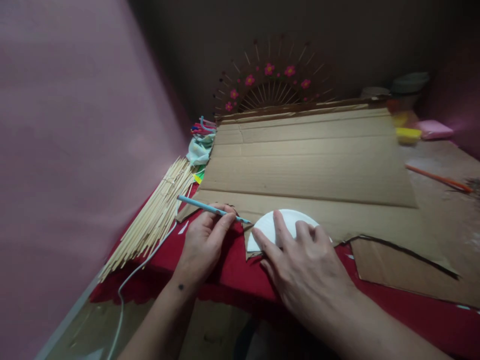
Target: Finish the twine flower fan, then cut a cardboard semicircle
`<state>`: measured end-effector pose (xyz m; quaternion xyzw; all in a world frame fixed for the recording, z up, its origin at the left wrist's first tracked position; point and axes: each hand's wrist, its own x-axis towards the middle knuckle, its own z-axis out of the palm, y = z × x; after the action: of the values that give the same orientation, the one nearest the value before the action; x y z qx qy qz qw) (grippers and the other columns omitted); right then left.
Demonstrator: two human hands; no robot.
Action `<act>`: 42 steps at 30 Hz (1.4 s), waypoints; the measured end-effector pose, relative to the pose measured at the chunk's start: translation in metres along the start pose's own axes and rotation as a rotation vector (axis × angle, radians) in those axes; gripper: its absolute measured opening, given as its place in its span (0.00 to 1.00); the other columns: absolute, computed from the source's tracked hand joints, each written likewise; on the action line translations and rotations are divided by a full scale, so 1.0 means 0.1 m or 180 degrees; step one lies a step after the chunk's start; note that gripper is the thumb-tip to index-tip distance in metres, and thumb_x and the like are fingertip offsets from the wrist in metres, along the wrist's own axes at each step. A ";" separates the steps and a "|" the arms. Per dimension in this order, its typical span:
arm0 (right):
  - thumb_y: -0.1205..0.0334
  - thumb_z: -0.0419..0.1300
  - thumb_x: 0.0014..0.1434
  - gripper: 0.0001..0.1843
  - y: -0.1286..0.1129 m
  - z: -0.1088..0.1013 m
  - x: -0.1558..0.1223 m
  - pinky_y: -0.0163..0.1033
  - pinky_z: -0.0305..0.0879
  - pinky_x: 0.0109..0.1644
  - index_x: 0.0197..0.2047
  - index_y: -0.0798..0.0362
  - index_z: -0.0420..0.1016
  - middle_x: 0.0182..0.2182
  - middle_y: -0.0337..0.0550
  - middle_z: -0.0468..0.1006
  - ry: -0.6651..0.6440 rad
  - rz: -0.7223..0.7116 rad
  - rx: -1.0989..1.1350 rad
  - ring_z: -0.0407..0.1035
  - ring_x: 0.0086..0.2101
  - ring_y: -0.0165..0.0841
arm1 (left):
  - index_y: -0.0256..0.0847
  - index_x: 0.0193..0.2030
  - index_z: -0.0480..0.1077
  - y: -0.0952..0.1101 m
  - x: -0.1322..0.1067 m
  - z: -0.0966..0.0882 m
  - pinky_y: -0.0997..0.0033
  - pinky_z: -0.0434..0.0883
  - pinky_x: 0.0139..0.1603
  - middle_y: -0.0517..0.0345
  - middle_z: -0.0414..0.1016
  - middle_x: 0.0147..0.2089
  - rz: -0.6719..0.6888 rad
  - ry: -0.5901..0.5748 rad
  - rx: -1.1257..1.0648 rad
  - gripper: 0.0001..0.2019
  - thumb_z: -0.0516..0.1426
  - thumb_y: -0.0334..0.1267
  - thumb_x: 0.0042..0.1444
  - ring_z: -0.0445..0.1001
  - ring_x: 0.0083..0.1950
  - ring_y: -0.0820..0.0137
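My left hand (204, 245) is closed round a light blue pencil (202, 205), whose tip touches the left edge of a white half-round paper shape (290, 218). My right hand (303, 265) lies flat on that shape with its fingers spread, pressing it onto a large sheet of brown cardboard (303, 160). The cardboard rests on a red cloth (225, 272), and its near edge is cut and jagged.
A bundle of thin bamboo sticks (153, 215) lies at the left beside a pink wall. A white cable (129, 280) runs toward me. A fan-shaped stick decoration with pink flowers (268, 80) stands at the back. Yellow and pink items (408, 134) and an orange pencil (438, 178) lie right.
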<state>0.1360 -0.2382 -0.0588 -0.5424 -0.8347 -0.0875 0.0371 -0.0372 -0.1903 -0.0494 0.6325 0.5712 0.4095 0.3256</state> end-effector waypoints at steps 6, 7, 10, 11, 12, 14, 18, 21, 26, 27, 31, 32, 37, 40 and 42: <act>0.53 0.39 0.62 0.26 0.00 0.00 -0.01 0.52 0.52 0.38 0.62 0.44 0.54 0.60 0.58 0.56 0.0023 -0.0015 -0.0057 0.63 0.40 0.50 | 0.40 0.36 0.68 -0.03 -0.10 -0.02 0.75 0.67 0.38 0.62 0.72 0.31 -0.0020 0.0126 0.0056 0.07 0.55 0.41 0.56 0.71 0.34 0.74; 0.53 0.39 0.62 0.26 0.00 0.00 -0.01 0.52 0.52 0.38 0.62 0.44 0.54 0.60 0.58 0.56 0.0018 -0.0018 -0.0063 0.63 0.40 0.50 | 0.41 0.36 0.68 -0.03 -0.12 -0.03 0.76 0.67 0.36 0.63 0.72 0.31 -0.0028 0.0149 0.0074 0.07 0.55 0.41 0.56 0.71 0.34 0.74; 0.53 0.39 0.62 0.26 0.00 0.01 -0.01 0.52 0.52 0.37 0.63 0.43 0.53 0.61 0.57 0.55 0.0014 -0.0027 -0.0085 0.63 0.40 0.50 | 0.42 0.37 0.68 -0.03 -0.20 -0.04 0.78 0.67 0.34 0.64 0.71 0.32 0.0019 0.0198 0.0203 0.06 0.55 0.41 0.56 0.71 0.33 0.75; 0.53 0.38 0.62 0.26 0.00 0.01 -0.01 0.52 0.52 0.37 0.63 0.43 0.52 0.61 0.57 0.55 0.0013 -0.0032 -0.0094 0.63 0.40 0.51 | 0.42 0.37 0.68 -0.03 -0.22 -0.04 0.78 0.66 0.34 0.64 0.71 0.32 0.0057 0.0212 0.0266 0.06 0.54 0.41 0.56 0.70 0.33 0.75; 0.53 0.38 0.62 0.26 0.00 0.01 -0.01 0.51 0.52 0.37 0.63 0.42 0.52 0.61 0.58 0.55 0.0019 -0.0040 -0.0105 0.63 0.40 0.51 | 0.43 0.37 0.68 -0.03 -0.25 -0.04 0.78 0.66 0.34 0.64 0.71 0.33 0.0095 0.0219 0.0335 0.06 0.54 0.41 0.57 0.70 0.33 0.76; 0.53 0.37 0.62 0.26 0.00 0.01 -0.01 0.51 0.52 0.36 0.63 0.43 0.52 0.61 0.58 0.54 0.0017 -0.0051 -0.0128 0.63 0.40 0.51 | 0.43 0.37 0.68 -0.01 -0.30 -0.05 0.77 0.67 0.35 0.64 0.71 0.33 0.0174 0.0235 0.0480 0.05 0.54 0.40 0.57 0.71 0.33 0.75; 0.53 0.37 0.62 0.26 0.01 -0.01 -0.01 0.51 0.52 0.36 0.63 0.42 0.52 0.61 0.59 0.54 -0.0045 -0.0043 -0.0130 0.63 0.40 0.51 | 0.42 0.37 0.68 0.03 -0.38 -0.06 0.76 0.68 0.36 0.61 0.72 0.35 0.0408 0.0251 0.0781 0.05 0.53 0.39 0.58 0.71 0.35 0.73; 0.53 0.37 0.62 0.26 0.02 -0.05 0.00 0.51 0.52 0.36 0.63 0.43 0.52 0.61 0.58 0.55 -0.0138 -0.0085 -0.0063 0.63 0.41 0.52 | 0.42 0.37 0.68 0.05 -0.43 -0.06 0.75 0.68 0.36 0.61 0.71 0.34 0.0568 0.0227 0.0949 0.05 0.52 0.37 0.58 0.71 0.33 0.73; 0.54 0.38 0.62 0.26 0.02 -0.05 0.01 0.51 0.52 0.36 0.63 0.43 0.52 0.61 0.58 0.54 -0.0149 -0.0087 -0.0055 0.63 0.40 0.52 | 0.43 0.38 0.67 0.04 -0.52 -0.05 0.73 0.68 0.39 0.61 0.71 0.36 0.0904 0.0264 0.1227 0.04 0.52 0.33 0.58 0.71 0.36 0.73; 0.54 0.38 0.62 0.26 0.02 -0.04 0.01 0.51 0.51 0.36 0.63 0.43 0.53 0.61 0.58 0.54 -0.0120 -0.0070 -0.0077 0.63 0.40 0.51 | 0.43 0.38 0.67 0.04 -0.54 -0.05 0.73 0.68 0.40 0.61 0.71 0.36 0.0973 0.0261 0.1269 0.05 0.52 0.32 0.58 0.71 0.37 0.72; 0.55 0.38 0.62 0.26 0.01 -0.02 0.00 0.50 0.51 0.36 0.63 0.42 0.52 0.61 0.58 0.55 -0.0078 -0.0069 -0.0144 0.63 0.39 0.51 | 0.43 0.40 0.66 0.02 -0.58 -0.04 0.73 0.68 0.43 0.60 0.70 0.38 0.1178 0.0202 0.1323 0.07 0.52 0.29 0.57 0.71 0.41 0.73; 0.55 0.39 0.62 0.26 0.01 -0.02 0.00 0.50 0.50 0.36 0.63 0.42 0.52 0.61 0.58 0.55 -0.0082 -0.0077 -0.0154 0.63 0.39 0.50 | 0.43 0.41 0.65 0.02 -0.58 -0.04 0.73 0.68 0.43 0.60 0.70 0.38 0.1207 0.0190 0.1320 0.07 0.52 0.28 0.57 0.71 0.41 0.73; 0.54 0.39 0.62 0.26 0.01 -0.03 0.00 0.50 0.50 0.35 0.63 0.41 0.52 0.61 0.57 0.54 -0.0083 -0.0088 -0.0207 0.63 0.39 0.50 | 0.42 0.41 0.65 0.02 -0.60 -0.04 0.71 0.67 0.46 0.59 0.70 0.38 0.1324 0.0155 0.1336 0.07 0.51 0.27 0.57 0.71 0.42 0.73; 0.51 0.40 0.62 0.26 0.02 -0.02 0.00 0.50 0.51 0.36 0.63 0.40 0.51 0.61 0.58 0.55 -0.0062 -0.0103 -0.0233 0.63 0.40 0.50 | 0.41 0.41 0.65 0.04 -0.60 -0.05 0.71 0.68 0.45 0.58 0.70 0.38 0.1384 0.0153 0.1366 0.07 0.51 0.27 0.57 0.71 0.41 0.72; 0.49 0.41 0.61 0.27 0.03 -0.01 -0.02 0.51 0.51 0.37 0.63 0.39 0.49 0.61 0.58 0.55 -0.0059 -0.0156 -0.0233 0.63 0.40 0.50 | 0.41 0.41 0.66 0.05 -0.60 -0.05 0.70 0.68 0.44 0.58 0.70 0.38 0.1393 0.0157 0.1380 0.07 0.51 0.27 0.57 0.71 0.41 0.71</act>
<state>0.1390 -0.2390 -0.0576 -0.5235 -0.8444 -0.1138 0.0074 -0.0399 -0.2509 -0.0520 0.7851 0.5032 0.3537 0.0733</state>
